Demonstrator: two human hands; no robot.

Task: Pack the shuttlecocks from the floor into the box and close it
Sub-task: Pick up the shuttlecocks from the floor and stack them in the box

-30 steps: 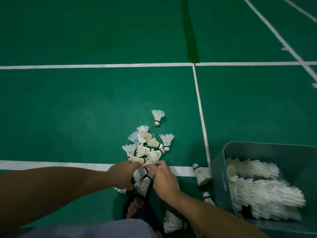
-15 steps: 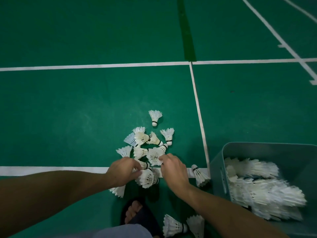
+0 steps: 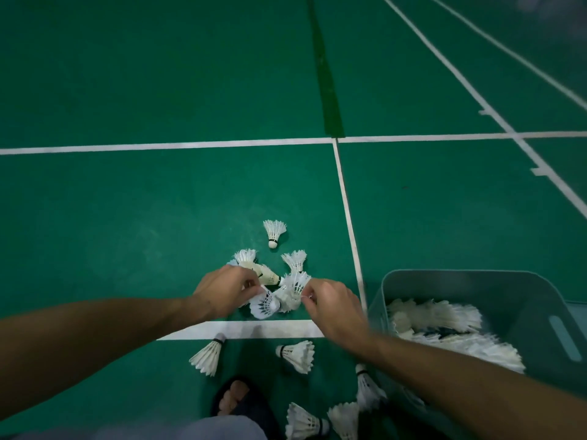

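a view from above looking down at a green badminton court floor (image 3: 133, 223) crossed by white court lines (image 3: 165, 147). two bare forearms reach forward from the bottom edge. the left hand (image 3: 222, 290) has its fingers curled around white feather shuttlecocks at the near side of a small heap (image 3: 279, 293), and the right hand (image 3: 330, 303) pinches the feathers of another shuttlecock on the heap's right side; both hands are closed on shuttlecocks, almost touching each other across the pile. beyond the hands, one shuttlecock (image 3: 273, 233) stands alone, cork down toward the viewer, just apart from the heap, and another (image 3: 295, 260) lies beside the pile's far edge. a thick white line (image 3: 241, 330) runs left to right just below the hands. nearer the viewer, loose shuttlecocks lie scattered: one (image 3: 208, 357) touching that line with its cork, one (image 3: 297, 355) to its right, one (image 3: 367, 387) against the box wall, and two more (image 3: 305, 423) at the bottom edge. a toe in a dark sandal (image 3: 235, 396) sits between them. at the right, a grey-blue plastic box (image 3: 476, 284) with rounded corners and a slot handle stands open, just right of a thin white line, holding rows of shuttlecocks (image 3: 444, 322) laid on their sides. the floor beyond the heap and to the left is wide, bare green.
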